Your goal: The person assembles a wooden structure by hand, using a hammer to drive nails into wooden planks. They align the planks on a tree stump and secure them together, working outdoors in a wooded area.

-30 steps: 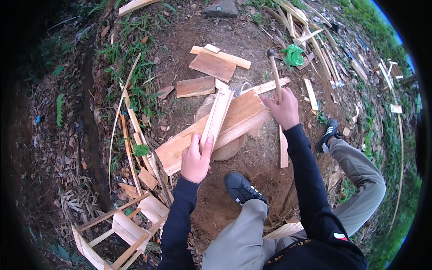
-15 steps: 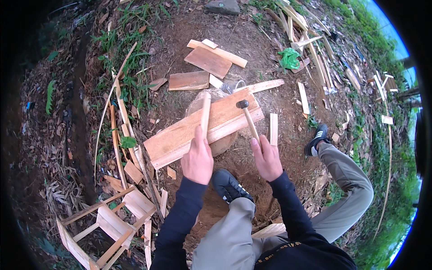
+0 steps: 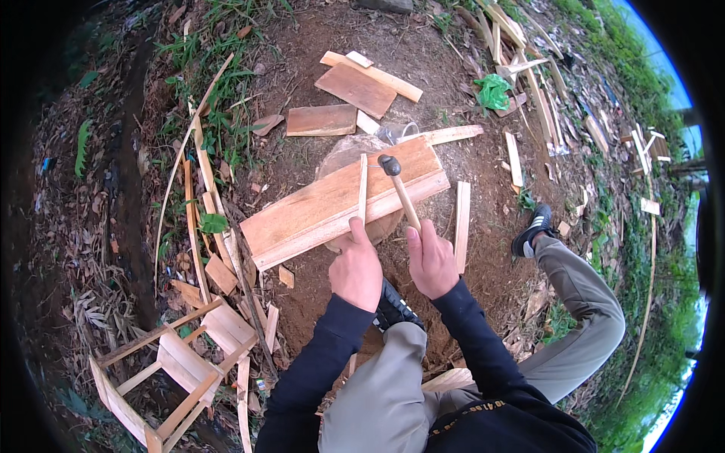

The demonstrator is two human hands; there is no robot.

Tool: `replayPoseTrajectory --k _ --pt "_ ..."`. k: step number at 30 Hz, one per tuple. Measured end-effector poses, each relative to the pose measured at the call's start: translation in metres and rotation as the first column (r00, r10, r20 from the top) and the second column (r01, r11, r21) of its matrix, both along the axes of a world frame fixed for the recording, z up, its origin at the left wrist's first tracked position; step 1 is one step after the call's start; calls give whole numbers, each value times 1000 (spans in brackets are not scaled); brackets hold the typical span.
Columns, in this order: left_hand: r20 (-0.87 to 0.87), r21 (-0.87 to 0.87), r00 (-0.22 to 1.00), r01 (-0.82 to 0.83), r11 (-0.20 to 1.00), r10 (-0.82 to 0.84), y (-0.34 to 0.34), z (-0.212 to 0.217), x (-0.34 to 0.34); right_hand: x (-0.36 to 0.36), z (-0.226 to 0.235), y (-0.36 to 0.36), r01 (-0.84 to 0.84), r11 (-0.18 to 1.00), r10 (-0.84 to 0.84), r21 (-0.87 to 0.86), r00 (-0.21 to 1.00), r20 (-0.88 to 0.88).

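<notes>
My left hand (image 3: 356, 273) is closed round the lower end of a narrow wooden strip (image 3: 363, 185), which points away from me, edge-on, over the plank. My right hand (image 3: 433, 260) grips a hammer (image 3: 405, 200) by its light wooden handle. The dark hammer head is just right of the strip's far end; whether they touch I cannot tell. Beneath both tools a wide wooden plank (image 3: 302, 208) with a paler piece along its near edge lies slantwise on a tree stump (image 3: 341, 155). A clear plastic container (image 3: 391, 134) stands behind the plank, its contents hard to make out.
Flat boards (image 3: 355, 87) lie on the dirt beyond the stump. A wooden frame (image 3: 185, 362) rests at the lower left. Loose slats (image 3: 462, 226) lie to the right, with a green plastic bag (image 3: 492, 92) and a pile of sticks (image 3: 540, 98) farther off.
My left hand has moved right and turned the strip edge-on, bringing it near the hammer. The hammer head has shifted slightly left and away from me. The view has shifted a little.
</notes>
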State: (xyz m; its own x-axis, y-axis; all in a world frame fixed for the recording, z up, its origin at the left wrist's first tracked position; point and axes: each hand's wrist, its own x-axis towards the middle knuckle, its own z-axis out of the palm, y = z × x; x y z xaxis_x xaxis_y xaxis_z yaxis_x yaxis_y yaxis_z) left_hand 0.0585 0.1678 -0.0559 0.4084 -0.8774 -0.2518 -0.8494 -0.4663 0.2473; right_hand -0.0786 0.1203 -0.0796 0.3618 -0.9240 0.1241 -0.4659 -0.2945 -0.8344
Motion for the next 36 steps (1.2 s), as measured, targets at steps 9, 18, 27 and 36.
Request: replayPoseTrajectory --k 9,18,27,36 --pt "-204 -97 978 22 995 -42 -2 17 31 -15 -18 5 -61 998 56 -32 990 -133" --pt "-577 443 816 362 820 -49 -89 124 115 -29 -3 -13 -118 990 104 -72 978 -178" --pt "-495 684 781 620 384 -379 -154 119 116 -18 -4 -21 -121 993 116 -17 978 -172" --pt "-495 735 840 540 409 -220 -153 150 117 4 -2 -22 -159 979 131 -126 969 -208"
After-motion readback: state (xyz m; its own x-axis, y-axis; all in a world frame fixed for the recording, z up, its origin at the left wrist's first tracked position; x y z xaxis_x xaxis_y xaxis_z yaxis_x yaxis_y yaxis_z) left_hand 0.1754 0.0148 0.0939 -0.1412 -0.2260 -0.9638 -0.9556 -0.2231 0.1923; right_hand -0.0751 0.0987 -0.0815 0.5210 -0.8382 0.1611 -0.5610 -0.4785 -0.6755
